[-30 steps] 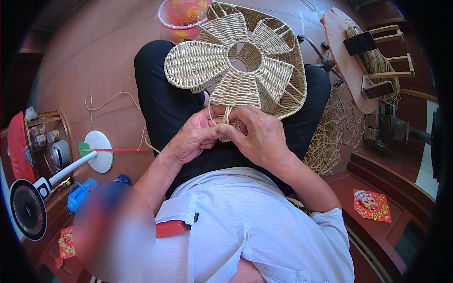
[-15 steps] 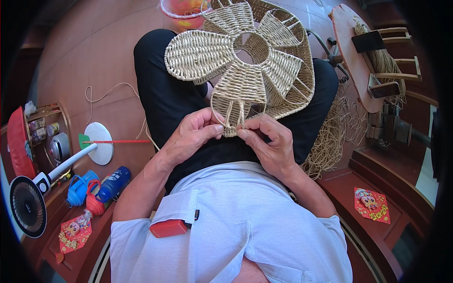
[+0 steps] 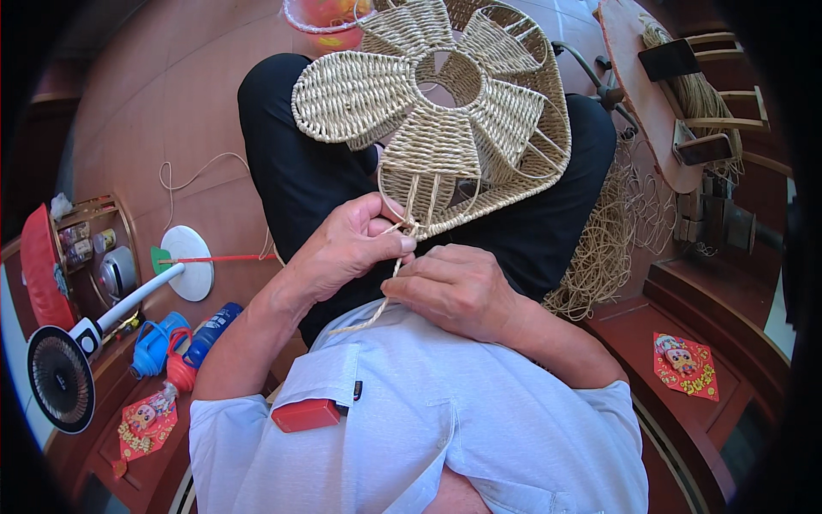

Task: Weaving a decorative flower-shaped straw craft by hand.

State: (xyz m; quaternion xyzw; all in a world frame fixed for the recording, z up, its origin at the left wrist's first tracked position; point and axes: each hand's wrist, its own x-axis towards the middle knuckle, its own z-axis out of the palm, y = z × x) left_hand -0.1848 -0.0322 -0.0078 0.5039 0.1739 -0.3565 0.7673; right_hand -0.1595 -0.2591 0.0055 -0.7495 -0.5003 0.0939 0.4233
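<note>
A straw-coloured woven piece (image 3: 428, 133) rests across my lap: flower-like petals round an open centre, with a deeper woven basket body behind, some petals showing bare wire frames. My left hand (image 3: 347, 248) pinches the lower end of the nearest petal frame, where strands of cord cross. Just below it my right hand (image 3: 454, 287) is curled shut on a twisted cord (image 3: 372, 319), whose loose end trails down over my shirt.
At left are a standing fan (image 3: 60, 377), blue jug (image 3: 154, 343), bottle (image 3: 212, 334) and a shelf of small items (image 3: 90, 257). A red bowl (image 3: 330, 30) is behind. At right are a board with cord bundles (image 3: 634, 111), phones (image 3: 702, 150) and heaped cord (image 3: 591, 257).
My right hand has dropped from beside my left hand toward my belly, and a length of cord now shows drawn down beneath it. My left hand stays at the petal's end.
</note>
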